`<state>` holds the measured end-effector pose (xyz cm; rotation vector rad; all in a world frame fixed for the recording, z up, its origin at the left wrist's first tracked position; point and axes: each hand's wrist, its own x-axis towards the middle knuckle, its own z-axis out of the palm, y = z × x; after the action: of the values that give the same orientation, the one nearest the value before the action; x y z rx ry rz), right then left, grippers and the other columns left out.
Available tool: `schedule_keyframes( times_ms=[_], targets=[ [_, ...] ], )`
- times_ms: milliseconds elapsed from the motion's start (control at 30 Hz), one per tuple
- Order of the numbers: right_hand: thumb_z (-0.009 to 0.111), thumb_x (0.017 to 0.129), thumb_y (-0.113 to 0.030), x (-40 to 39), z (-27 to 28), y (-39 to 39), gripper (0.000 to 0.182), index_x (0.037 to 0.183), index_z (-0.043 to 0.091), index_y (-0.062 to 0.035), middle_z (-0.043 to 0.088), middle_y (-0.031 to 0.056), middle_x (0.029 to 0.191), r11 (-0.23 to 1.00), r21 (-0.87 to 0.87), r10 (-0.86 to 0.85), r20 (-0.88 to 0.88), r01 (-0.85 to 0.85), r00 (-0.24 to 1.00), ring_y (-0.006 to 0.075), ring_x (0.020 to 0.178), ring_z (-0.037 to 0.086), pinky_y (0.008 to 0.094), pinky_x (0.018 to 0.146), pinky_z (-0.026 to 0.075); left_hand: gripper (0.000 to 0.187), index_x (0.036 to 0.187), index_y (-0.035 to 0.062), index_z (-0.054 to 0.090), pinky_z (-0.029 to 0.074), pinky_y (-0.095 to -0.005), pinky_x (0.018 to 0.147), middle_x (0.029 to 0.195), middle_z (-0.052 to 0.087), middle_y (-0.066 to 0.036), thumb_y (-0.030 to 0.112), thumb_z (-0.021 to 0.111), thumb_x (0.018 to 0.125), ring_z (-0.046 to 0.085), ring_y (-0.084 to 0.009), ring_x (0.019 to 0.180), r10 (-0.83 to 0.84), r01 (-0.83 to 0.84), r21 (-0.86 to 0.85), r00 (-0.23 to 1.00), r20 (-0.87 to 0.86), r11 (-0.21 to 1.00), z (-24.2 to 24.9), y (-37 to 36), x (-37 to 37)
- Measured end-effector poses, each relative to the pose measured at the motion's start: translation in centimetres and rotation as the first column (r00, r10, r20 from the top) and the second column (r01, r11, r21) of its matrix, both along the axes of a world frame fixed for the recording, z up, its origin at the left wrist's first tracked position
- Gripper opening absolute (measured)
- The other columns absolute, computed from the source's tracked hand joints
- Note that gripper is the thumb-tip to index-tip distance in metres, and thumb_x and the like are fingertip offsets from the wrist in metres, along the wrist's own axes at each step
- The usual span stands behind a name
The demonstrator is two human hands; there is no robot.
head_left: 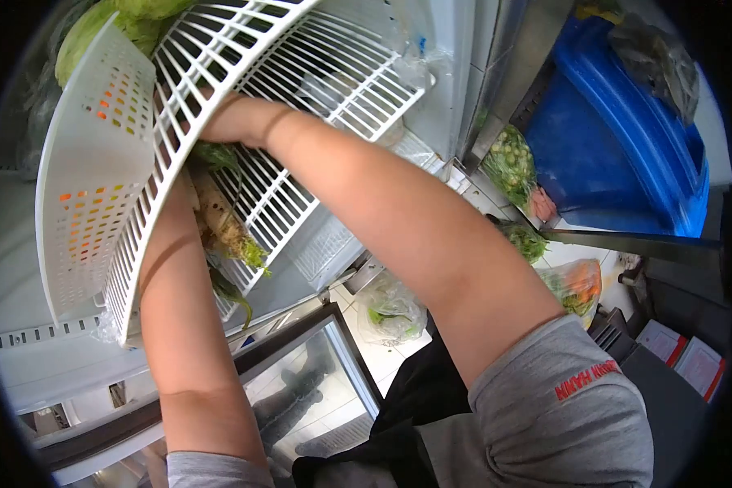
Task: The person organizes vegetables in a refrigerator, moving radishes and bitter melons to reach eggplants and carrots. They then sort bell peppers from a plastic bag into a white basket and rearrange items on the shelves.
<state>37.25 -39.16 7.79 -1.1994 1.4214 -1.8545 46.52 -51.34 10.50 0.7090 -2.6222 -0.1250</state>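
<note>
Both forearms reach into a fridge, between white wire shelves. My right hand (234, 120) is at the upper left, under the tilted upper rack (220, 89); its fingers are hidden behind the bars. My left hand (169, 122) is mostly covered by the same bars, and its fingers cannot be made out. Dark green leaves (215, 154) lie just below my right wrist. A pale root vegetable with yellow-green stalk ends (220, 213) rests on the lower wire shelf (289, 191), beside my left forearm.
A white perforated basket (98, 175) with orange contents stands left of the arms, with cabbage (89, 41) above it. A blue bin (610, 122) stands at the right. Bagged vegetables (392, 309) lie on the tiled floor. The glass door (317, 390) is low in view.
</note>
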Motion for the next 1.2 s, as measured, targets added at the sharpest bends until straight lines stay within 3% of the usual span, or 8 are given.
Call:
schedule_keyframes(
  times_ms=[100, 167, 267, 467, 733, 933, 1067, 1200],
  targets=[
    [0.061, 0.087, -0.040, 3.4, 0.0, 4.3, 0.073, 0.139, 0.044, 0.0087, 0.035, 0.0300, 0.150, 0.951, 0.138, -0.274, -0.037, 0.276, 0.961, 0.0402, 0.139, 0.036, 0.0367, 0.116, 0.029, 0.057, 0.134, 0.0081, 0.058, 0.042, -0.0391, 0.103, 0.140, 0.054, -0.018, 0.033, 0.070, 0.084, 0.054, -0.0326, 0.125, 0.098, -0.099, -0.043, 0.995, -0.017, 0.994, 1.0, 0.8, -0.5],
    [0.058, 0.089, -0.019, 7.1, -0.9, 9.3, 0.050, 0.130, 0.053, 0.0096, 0.048, 0.0303, 0.139, 0.843, -0.104, -0.538, -0.139, 0.528, 0.831, 0.0400, 0.129, 0.048, 0.0400, 0.112, 0.036, 0.056, 0.133, 0.0080, 0.058, 0.042, -0.0391, 0.103, 0.139, 0.054, -0.018, 0.033, 0.070, 0.084, 0.054, -0.0326, 0.124, 0.208, -0.217, -0.073, 0.972, -0.113, 0.974, 1.9, 4.6, -1.1],
    [0.056, 0.082, 0.005, 10.5, -2.8, 19.0, 0.035, 0.115, 0.064, -0.0004, 0.061, 0.0175, 0.112, 0.746, -0.363, -0.631, -0.118, 0.558, 0.767, 0.0331, 0.101, 0.060, 0.0410, 0.086, 0.051, 0.031, 0.116, 0.0054, 0.069, 0.049, -0.0376, 0.091, 0.117, 0.067, -0.017, 0.020, 0.064, 0.089, 0.065, -0.0301, 0.103, -0.111, 0.132, 0.027, 0.913, -0.393, 0.991, 1.6, 14.1, -0.8],
    [0.059, 0.084, 0.001, 19.9, -18.7, 37.1, 0.036, 0.119, 0.061, -0.0082, 0.055, 0.0153, 0.114, 0.699, 0.450, -0.463, -0.308, 0.556, 0.831, 0.0349, 0.105, 0.058, 0.0373, 0.090, 0.049, 0.022, 0.103, 0.0119, 0.075, 0.051, -0.0397, 0.085, 0.105, 0.069, -0.016, 0.023, 0.073, 0.084, 0.066, -0.0328, 0.095, -0.247, 0.247, 0.197, 0.969, -0.026, 0.949, -0.8, 18.6, -5.6],
    [0.060, 0.085, -0.001, 29.1, -25.1, 52.5, 0.032, 0.116, 0.062, -0.0081, 0.053, 0.0171, 0.120, 0.440, 0.776, -0.497, -0.209, 0.452, 0.842, 0.0355, 0.096, 0.062, 0.0402, 0.083, 0.052, 0.017, 0.103, 0.0151, 0.075, 0.052, -0.0389, 0.082, 0.099, 0.071, -0.015, 0.020, 0.066, 0.089, 0.068, -0.0327, 0.093, -0.210, 0.199, 0.127, 0.974, 0.080, 0.972, -2.1, 18.9, -8.1],
    [0.060, 0.086, -0.003, 30.3, -30.2, 56.7, 0.028, 0.113, 0.063, -0.0086, 0.053, 0.0175, 0.119, 0.340, 0.766, -0.516, -0.333, 0.546, 0.789, 0.0365, 0.084, 0.064, 0.0421, 0.075, 0.052, 0.019, 0.104, 0.0057, 0.066, 0.048, -0.0412, 0.084, 0.096, 0.065, -0.016, 0.020, 0.062, 0.091, 0.061, -0.0367, 0.096, -0.603, 0.589, -0.261, 0.797, 0.029, 0.765, -3.9, 16.1, -8.0],
    [0.061, 0.085, -0.003, 31.8, -33.1, 60.6, 0.026, 0.111, 0.063, -0.0070, 0.054, 0.0168, 0.115, 0.256, 0.888, -0.533, -0.200, 0.382, 0.822, 0.0366, 0.087, 0.063, 0.0440, 0.076, 0.052, 0.025, 0.102, 0.0004, 0.063, 0.048, -0.0366, 0.080, 0.092, 0.066, -0.014, 0.022, 0.051, 0.098, 0.063, -0.0279, 0.089, -0.431, 0.415, -0.118, 0.847, -0.312, 0.902, -4.6, 18.0, -6.9],
    [0.063, 0.084, -0.008, 32.1, -38.4, 64.3, 0.027, 0.111, 0.064, -0.0064, 0.055, 0.0172, 0.115, 0.199, 0.947, -0.408, -0.153, 0.251, 0.900, 0.0377, 0.096, 0.062, 0.0462, 0.084, 0.051, 0.033, 0.087, 0.0047, 0.054, 0.040, -0.0282, 0.066, 0.080, 0.052, -0.003, 0.031, 0.041, 0.103, 0.045, -0.0127, 0.071, -0.220, 0.459, 0.471, 0.851, -0.477, 0.753, -7.2, 31.0, 1.9]
  ],
)
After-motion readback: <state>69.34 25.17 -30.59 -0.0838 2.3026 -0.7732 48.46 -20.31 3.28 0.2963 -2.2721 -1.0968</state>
